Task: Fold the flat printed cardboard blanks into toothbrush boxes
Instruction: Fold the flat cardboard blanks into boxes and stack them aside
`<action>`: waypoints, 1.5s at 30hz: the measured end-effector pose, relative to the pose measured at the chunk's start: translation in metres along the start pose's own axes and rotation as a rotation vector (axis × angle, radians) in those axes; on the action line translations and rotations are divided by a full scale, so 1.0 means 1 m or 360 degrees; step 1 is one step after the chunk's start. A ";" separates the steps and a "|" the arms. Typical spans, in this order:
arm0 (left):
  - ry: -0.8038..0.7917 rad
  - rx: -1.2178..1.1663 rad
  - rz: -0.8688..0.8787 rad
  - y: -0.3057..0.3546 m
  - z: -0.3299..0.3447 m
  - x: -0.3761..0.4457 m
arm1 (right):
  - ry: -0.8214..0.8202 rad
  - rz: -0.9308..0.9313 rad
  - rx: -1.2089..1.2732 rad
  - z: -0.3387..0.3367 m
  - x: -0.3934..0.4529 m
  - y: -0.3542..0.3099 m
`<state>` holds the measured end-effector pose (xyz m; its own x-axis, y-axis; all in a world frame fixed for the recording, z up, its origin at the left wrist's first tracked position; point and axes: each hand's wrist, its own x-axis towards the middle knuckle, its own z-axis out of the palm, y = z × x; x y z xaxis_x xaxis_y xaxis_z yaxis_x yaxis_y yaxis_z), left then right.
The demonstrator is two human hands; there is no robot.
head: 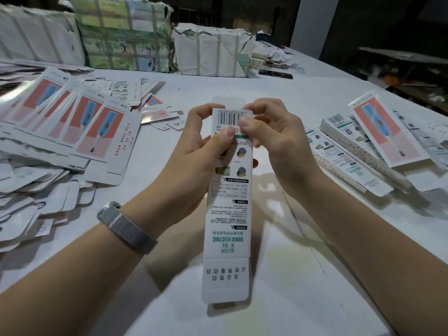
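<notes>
Here our left hand (pixel 194 151) and right hand (pixel 274 139) both pinch the box (pixel 228 209) over bare mid-bench (pixel 303 275); flat blanks (pixel 72 127) crowd the left edge.

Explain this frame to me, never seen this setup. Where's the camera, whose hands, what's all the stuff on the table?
There is no robot here. A person wears one wide-angle camera on the head, looking forward and down, so you see their own arms reaching into the picture.

Both hands hold one long printed cardboard box blank upright over the white table. The left hand, the one with a metal watch band on the wrist, grips it by the left edge. The right hand pinches it near the barcode at the far end. Its near end flap hangs open.

On the person's left lies a spread pile of flat blanks with red toothbrush pictures. On the right lie folded boxes. At the back stand strapped bundles, probably more stock.
</notes>
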<state>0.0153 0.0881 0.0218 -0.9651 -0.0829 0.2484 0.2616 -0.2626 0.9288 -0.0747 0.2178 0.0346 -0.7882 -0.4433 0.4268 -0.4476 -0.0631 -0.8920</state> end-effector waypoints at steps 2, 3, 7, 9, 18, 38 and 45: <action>-0.0022 -0.0007 -0.0026 0.001 0.000 0.000 | 0.0040 0.0003 0.0065 -0.002 0.002 0.000; -0.0029 -0.0007 -0.0038 0.002 0.000 -0.001 | 0.0031 0.0034 0.0153 -0.003 0.003 -0.001; -0.0084 0.0016 -0.0081 0.003 0.000 -0.001 | -0.0062 0.0120 0.0489 -0.004 0.001 -0.001; -0.0088 0.0026 -0.0078 0.002 -0.001 -0.001 | -0.0109 0.0103 0.0587 -0.004 0.000 -0.003; -0.0033 -0.0001 -0.0078 -0.005 -0.002 -0.001 | -0.0121 0.0103 0.0628 -0.006 0.002 -0.003; -0.0234 0.0022 -0.0176 -0.004 0.003 -0.005 | -0.0134 0.0198 0.0114 -0.020 0.008 -0.007; -0.0304 0.0032 -0.0204 -0.002 0.002 -0.006 | -0.0249 0.0168 -0.0025 -0.034 0.011 -0.010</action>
<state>0.0204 0.0912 0.0194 -0.9757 0.1337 0.1736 0.1380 -0.2402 0.9609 -0.0930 0.2440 0.0536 -0.7563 -0.5805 0.3016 -0.3735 0.0047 -0.9276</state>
